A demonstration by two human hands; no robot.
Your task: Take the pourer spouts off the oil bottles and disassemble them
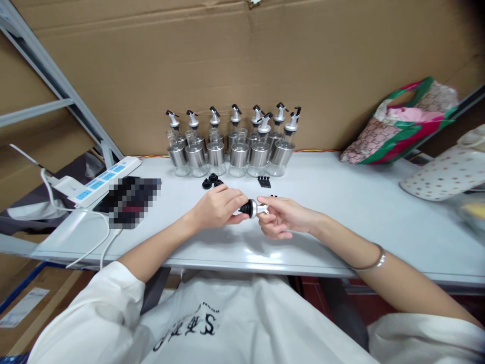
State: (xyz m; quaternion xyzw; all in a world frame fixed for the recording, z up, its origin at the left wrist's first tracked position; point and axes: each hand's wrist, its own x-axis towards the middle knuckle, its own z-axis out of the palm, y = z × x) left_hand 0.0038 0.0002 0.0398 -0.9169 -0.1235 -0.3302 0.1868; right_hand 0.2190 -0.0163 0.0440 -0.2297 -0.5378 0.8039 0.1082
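Note:
Both hands meet over the middle of the white table (341, 202) on one small pourer spout (253, 208), which has a black ribbed stopper end and a silver metal end. My left hand (216, 207) pinches the black stopper end. My right hand (282, 216) holds the silver end between thumb and fingers. A few black stoppers (212, 181) lie just beyond my left hand, and a small pile of black clips (264, 181) lies beyond the spout. Several glass bottles (231, 146) with steel bases and fitted spouts stand in a row at the back.
A white power strip (99, 180) with cables lies at the left, beside a blurred dark object (132, 201). A patterned fabric bag (401, 121) and a dotted pouch (447, 174) rest at the right. A cardboard wall (242, 60) backs the table. A metal frame (56, 86) slants at left.

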